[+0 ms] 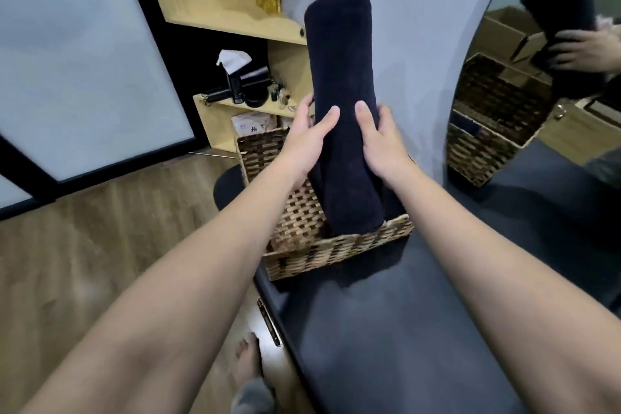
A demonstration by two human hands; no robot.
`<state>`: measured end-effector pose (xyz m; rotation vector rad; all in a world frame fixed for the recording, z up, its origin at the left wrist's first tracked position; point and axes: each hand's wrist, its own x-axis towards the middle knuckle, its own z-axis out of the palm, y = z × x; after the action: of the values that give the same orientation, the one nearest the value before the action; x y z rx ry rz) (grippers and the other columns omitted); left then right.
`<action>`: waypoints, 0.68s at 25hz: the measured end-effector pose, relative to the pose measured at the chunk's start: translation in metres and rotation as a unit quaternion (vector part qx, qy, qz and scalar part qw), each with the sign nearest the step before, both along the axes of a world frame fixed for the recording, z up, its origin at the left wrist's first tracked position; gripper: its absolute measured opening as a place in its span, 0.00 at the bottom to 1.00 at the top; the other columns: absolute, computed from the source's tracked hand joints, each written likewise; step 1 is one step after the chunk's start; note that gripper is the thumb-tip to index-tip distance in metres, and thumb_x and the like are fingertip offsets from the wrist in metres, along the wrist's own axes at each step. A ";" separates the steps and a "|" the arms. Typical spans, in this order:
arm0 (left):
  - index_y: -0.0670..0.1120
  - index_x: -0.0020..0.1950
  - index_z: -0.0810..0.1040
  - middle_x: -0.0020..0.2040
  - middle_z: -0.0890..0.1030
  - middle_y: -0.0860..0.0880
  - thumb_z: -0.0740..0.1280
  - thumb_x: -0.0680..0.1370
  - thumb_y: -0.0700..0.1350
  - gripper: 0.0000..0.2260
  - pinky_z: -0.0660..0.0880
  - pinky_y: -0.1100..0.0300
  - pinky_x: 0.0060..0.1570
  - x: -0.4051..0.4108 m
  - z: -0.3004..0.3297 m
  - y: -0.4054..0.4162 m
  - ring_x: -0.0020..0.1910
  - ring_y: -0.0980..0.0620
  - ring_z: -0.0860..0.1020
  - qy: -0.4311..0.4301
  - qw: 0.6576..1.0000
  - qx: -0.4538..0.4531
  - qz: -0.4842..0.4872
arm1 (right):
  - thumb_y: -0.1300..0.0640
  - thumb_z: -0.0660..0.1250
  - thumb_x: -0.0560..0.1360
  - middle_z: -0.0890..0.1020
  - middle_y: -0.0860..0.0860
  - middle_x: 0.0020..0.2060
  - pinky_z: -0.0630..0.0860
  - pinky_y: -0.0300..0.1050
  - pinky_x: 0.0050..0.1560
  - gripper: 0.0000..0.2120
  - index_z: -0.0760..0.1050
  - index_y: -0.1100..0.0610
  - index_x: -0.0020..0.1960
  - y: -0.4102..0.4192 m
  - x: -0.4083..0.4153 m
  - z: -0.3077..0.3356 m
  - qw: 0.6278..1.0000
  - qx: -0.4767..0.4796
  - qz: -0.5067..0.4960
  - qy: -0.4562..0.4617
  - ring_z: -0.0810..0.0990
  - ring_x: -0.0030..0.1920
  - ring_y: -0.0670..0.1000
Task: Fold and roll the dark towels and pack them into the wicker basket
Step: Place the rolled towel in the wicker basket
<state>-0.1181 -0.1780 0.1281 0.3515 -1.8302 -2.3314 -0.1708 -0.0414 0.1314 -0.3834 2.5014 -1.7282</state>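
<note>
A long rolled dark towel (342,84) stands nearly upright, its lower end down inside the wicker basket (336,249). My left hand (309,141) grips the roll from the left and my right hand (379,141) grips it from the right, both around its middle. More dark cloth (391,202) shows inside the basket to the right of the roll. The basket sits at the far end of a dark padded table (420,329).
A wooden shelf unit (235,10) with a bottle, tissues and small items stands behind the basket. A mirror (537,77) on the right reflects the basket and towel. Wood floor (100,228) lies to the left, and a bare foot (247,360) stands beside the table.
</note>
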 end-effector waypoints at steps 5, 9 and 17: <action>0.54 0.75 0.62 0.64 0.80 0.53 0.65 0.83 0.40 0.24 0.78 0.53 0.62 -0.047 -0.046 -0.059 0.61 0.53 0.80 -0.029 0.998 0.051 -0.006 | 0.40 0.59 0.83 0.78 0.46 0.60 0.74 0.40 0.59 0.24 0.67 0.57 0.69 -0.058 -0.044 -0.049 0.999 0.049 -0.002 0.008 0.78 0.58 0.44; 0.55 0.72 0.61 0.66 0.78 0.52 0.72 0.74 0.57 0.31 0.75 0.49 0.66 -0.060 -0.094 -0.079 0.62 0.52 0.79 -0.133 0.988 0.076 -0.012 | 0.42 0.60 0.83 0.76 0.44 0.61 0.69 0.28 0.53 0.24 0.64 0.55 0.73 -0.077 -0.046 -0.096 0.992 0.113 0.034 -0.050 0.76 0.58 0.41; 0.48 0.72 0.62 0.67 0.76 0.49 0.73 0.75 0.59 0.33 0.73 0.58 0.60 -0.061 -0.172 -0.047 0.59 0.53 0.77 -0.268 0.963 0.022 0.006 | 0.36 0.58 0.81 0.74 0.43 0.65 0.67 0.39 0.60 0.28 0.63 0.51 0.74 -0.050 -0.041 -0.156 0.964 0.215 0.056 -0.144 0.73 0.63 0.42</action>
<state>-0.1790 -0.2250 -0.0438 1.0895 -1.9681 -2.4337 -0.2116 -0.0914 -0.0244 -0.2134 2.4846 -1.0665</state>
